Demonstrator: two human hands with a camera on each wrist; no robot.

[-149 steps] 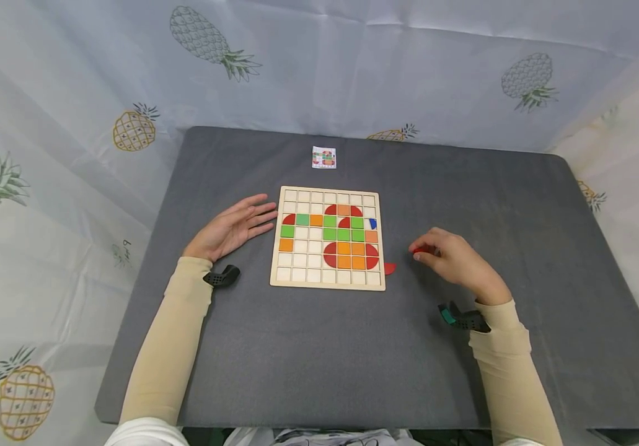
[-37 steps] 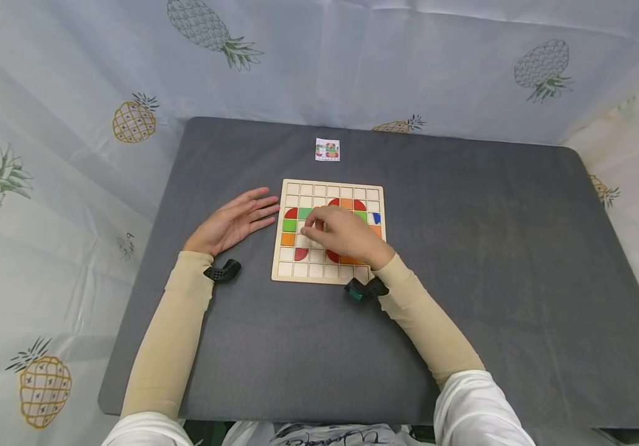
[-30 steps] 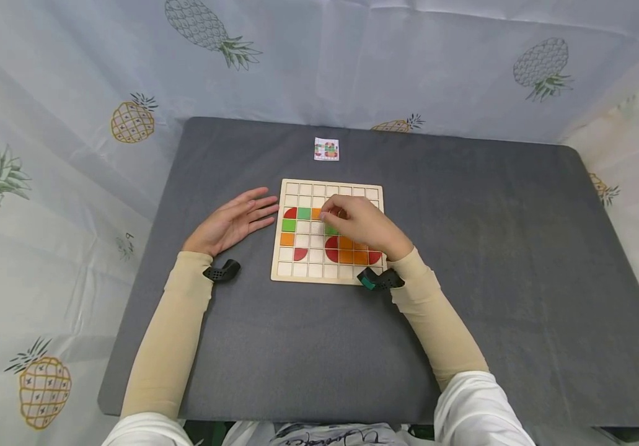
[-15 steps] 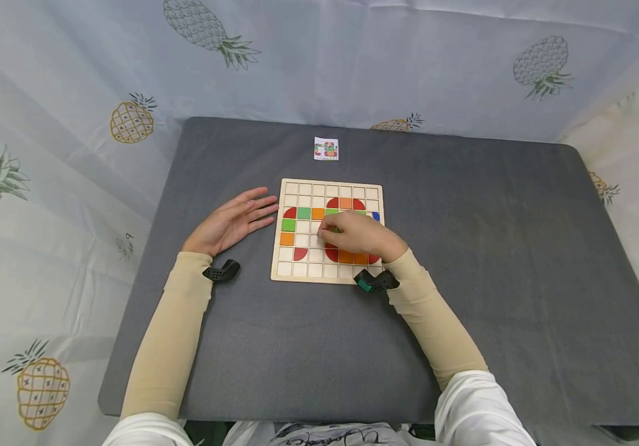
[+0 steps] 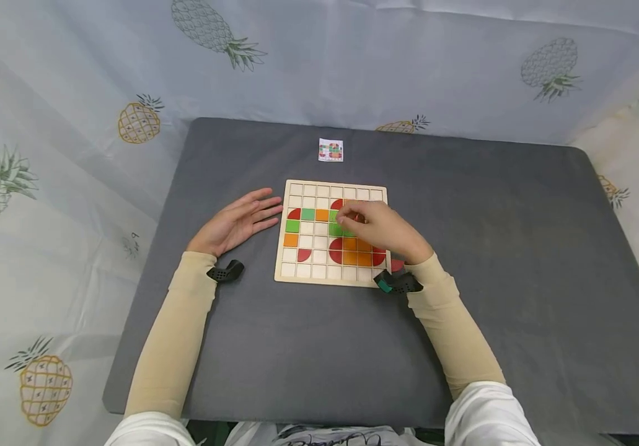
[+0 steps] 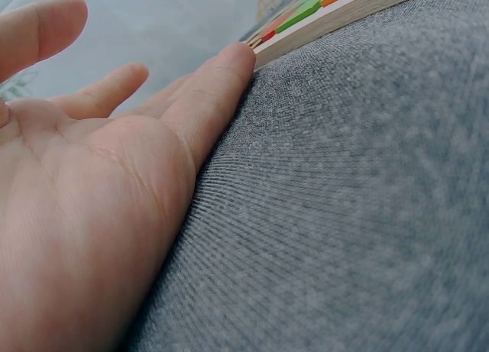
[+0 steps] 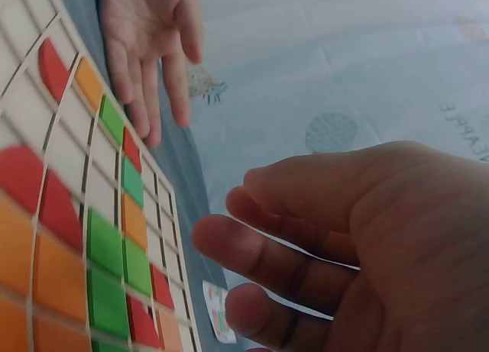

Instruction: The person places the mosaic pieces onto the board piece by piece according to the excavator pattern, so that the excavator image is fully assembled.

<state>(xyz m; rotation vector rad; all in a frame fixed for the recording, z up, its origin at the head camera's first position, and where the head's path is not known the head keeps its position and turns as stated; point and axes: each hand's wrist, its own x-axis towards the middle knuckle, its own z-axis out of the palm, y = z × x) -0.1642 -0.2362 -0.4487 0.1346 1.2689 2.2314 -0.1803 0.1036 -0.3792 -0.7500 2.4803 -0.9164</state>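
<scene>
My right hand (image 5: 383,226) hovers over the right part of a wooden grid board (image 5: 330,282), its fingers loosely bent. In the right wrist view no piece shows between the thumb and fingers of that hand (image 7: 367,237). My left hand (image 5: 235,221) lies palm up on the table, fingertips right at the board's left edge. Coloured pieces sit in the board's squares, among them green tiles (image 5: 292,226), orange tiles (image 5: 364,258) and a red quarter-circle tile (image 5: 304,254) low on the left. The right hand hides several pieces at the upper right.
Another red piece (image 5: 397,265) lies on the table just off the board's right edge, partly covered by the right wrist. A small printed pattern card (image 5: 331,150) lies behind the board. The grey table (image 5: 492,204) reaches back to a pineapple-print curtain (image 5: 308,68).
Five seconds ago my right hand held a red piece right of the board. Since then a red quarter-circle tile has appeared low on the left, and the hand has drawn back rightward. Left hand unmoved.
</scene>
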